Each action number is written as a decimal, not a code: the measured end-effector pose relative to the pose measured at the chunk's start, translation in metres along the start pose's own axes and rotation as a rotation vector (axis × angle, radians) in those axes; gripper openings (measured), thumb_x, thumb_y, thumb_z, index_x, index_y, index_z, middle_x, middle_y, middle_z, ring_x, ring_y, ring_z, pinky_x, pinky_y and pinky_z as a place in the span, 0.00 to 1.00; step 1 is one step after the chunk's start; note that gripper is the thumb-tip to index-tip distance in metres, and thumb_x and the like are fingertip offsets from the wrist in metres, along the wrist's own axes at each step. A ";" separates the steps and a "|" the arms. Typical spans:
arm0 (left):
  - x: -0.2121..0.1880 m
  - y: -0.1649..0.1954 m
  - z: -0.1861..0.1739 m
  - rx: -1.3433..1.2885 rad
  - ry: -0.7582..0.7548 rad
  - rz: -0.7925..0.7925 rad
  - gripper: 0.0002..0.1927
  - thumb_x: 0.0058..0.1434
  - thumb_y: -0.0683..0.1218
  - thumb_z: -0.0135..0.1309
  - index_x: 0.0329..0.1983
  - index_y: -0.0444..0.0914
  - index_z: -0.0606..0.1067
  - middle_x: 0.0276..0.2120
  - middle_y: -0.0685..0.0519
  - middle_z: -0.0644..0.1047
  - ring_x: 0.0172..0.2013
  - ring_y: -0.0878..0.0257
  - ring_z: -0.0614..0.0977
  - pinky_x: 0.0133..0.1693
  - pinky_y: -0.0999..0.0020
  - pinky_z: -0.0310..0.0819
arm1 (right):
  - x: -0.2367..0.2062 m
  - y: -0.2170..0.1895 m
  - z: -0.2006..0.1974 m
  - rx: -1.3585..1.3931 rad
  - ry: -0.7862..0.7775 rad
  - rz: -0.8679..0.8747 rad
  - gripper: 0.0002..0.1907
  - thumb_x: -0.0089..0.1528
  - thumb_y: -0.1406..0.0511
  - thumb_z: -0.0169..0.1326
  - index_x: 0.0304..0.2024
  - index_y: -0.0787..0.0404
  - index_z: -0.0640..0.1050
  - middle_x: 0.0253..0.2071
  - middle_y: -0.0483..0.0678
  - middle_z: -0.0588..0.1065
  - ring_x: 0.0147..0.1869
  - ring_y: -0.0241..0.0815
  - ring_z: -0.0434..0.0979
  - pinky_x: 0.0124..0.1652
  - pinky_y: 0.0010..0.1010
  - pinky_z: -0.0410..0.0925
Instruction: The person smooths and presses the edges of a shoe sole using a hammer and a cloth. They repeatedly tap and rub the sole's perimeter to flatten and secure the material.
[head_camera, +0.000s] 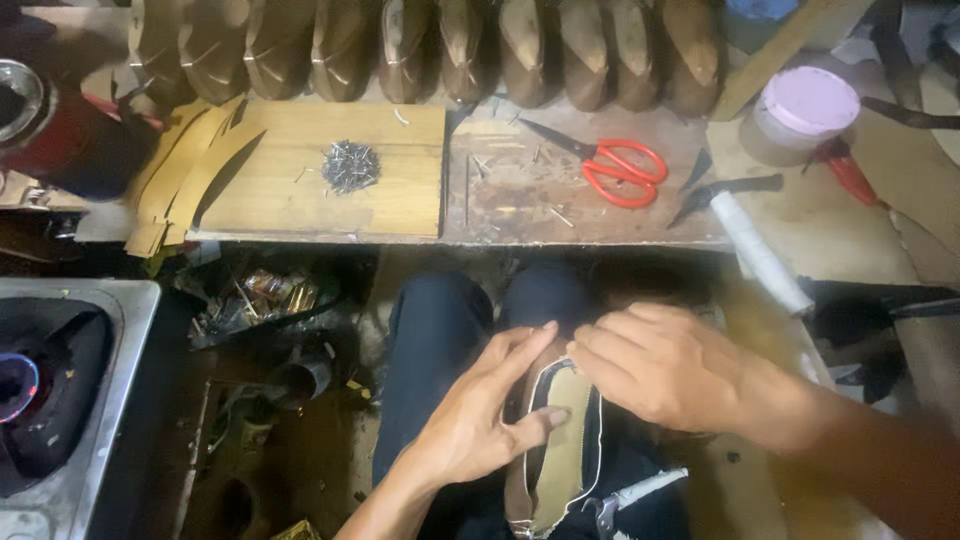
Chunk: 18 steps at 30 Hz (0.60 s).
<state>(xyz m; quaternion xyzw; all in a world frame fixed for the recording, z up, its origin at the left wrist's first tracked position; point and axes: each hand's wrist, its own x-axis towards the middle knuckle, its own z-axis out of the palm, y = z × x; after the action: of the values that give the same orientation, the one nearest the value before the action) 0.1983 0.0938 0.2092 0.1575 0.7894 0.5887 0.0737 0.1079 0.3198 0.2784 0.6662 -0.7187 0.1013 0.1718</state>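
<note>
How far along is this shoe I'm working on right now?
Done: a row of lasted shoes lines the bench back. In hand: left hand and right hand press an upper over a tan insole on the lap. Left: nails and hammer lie untouched.

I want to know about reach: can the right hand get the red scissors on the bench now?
Probably yes. The red scissors lie uncovered on the bench, nothing over them, but the right hand is now pressing on the shoe.
</note>
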 end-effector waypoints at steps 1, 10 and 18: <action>0.001 -0.001 0.000 0.008 0.000 0.008 0.41 0.58 0.47 0.63 0.74 0.39 0.62 0.66 0.41 0.68 0.63 0.47 0.75 0.60 0.61 0.70 | 0.001 -0.001 -0.001 -0.036 -0.011 -0.019 0.18 0.53 0.64 0.55 0.42 0.70 0.78 0.40 0.55 0.77 0.41 0.48 0.78 0.39 0.35 0.69; 0.006 -0.004 0.006 0.007 -0.015 -0.005 0.42 0.58 0.48 0.64 0.75 0.39 0.61 0.66 0.41 0.68 0.63 0.47 0.75 0.60 0.62 0.69 | -0.004 -0.003 -0.001 -0.129 -0.166 -0.058 0.19 0.50 0.62 0.53 0.39 0.70 0.78 0.33 0.51 0.74 0.35 0.46 0.74 0.34 0.34 0.66; 0.008 -0.004 0.009 0.031 -0.009 -0.018 0.42 0.59 0.49 0.63 0.75 0.40 0.60 0.66 0.41 0.68 0.62 0.47 0.75 0.59 0.61 0.69 | -0.007 -0.004 0.003 -0.218 -0.141 -0.094 0.18 0.49 0.62 0.52 0.36 0.69 0.78 0.32 0.52 0.74 0.34 0.46 0.73 0.33 0.34 0.66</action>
<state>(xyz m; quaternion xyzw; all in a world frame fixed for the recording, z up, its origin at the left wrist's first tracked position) 0.1930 0.1038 0.2034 0.1543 0.7995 0.5750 0.0800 0.1118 0.3248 0.2721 0.6819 -0.7037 -0.0325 0.1969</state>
